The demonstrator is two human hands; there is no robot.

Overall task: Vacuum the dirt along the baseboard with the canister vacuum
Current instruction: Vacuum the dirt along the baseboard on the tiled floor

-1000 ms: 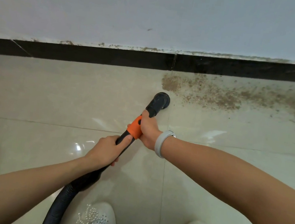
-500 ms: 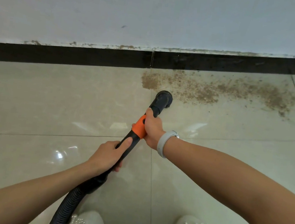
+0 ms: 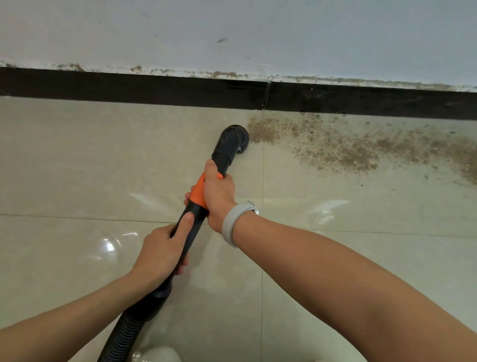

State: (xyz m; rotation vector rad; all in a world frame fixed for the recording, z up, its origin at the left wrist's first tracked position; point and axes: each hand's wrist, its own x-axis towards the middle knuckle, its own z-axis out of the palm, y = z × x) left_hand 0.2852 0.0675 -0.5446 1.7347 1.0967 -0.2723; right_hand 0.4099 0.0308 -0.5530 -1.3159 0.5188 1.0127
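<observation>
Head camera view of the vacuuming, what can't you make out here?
- Canister: out of frame; the hose leaves at the bottom edge.
- Nozzle mouth: faces the floor, hidden by its own body.
- Dirt: runs toward the right edge, end unclear.
- Orange collar: partly covered by the right hand.

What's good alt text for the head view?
Both hands hold a black vacuum wand, right hand on its orange collar, left hand lower down. Its round nozzle sits at the left edge of a brown dirt patch along the dark baseboard.
</observation>
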